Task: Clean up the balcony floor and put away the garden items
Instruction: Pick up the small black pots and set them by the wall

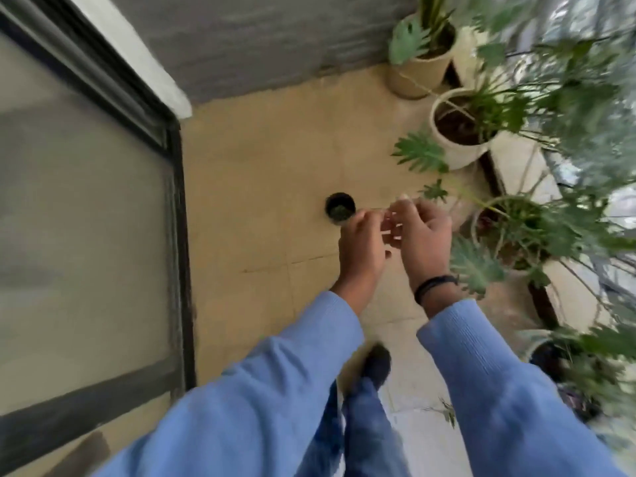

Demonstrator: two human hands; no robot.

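My left hand (pixel 361 249) and my right hand (pixel 425 235) are raised together in front of me, fingertips meeting, fingers curled inward. A pale blur shows between the fingertips; motion blur hides whether anything is held. On the tan tiled floor (pixel 261 187) just beyond my left hand stands a small black pot (pixel 340 207) with dark green contents. A few fallen green leaves (pixel 445 412) lie on the tiles near my feet.
Potted plants line the right side: a tan pot (pixel 418 72), a white pot (pixel 459 132), and a third pot (pixel 506 228) under overhanging leaves. A dark-framed glass door (pixel 86 208) fills the left. A grey wall (pixel 261 39) closes the far end.
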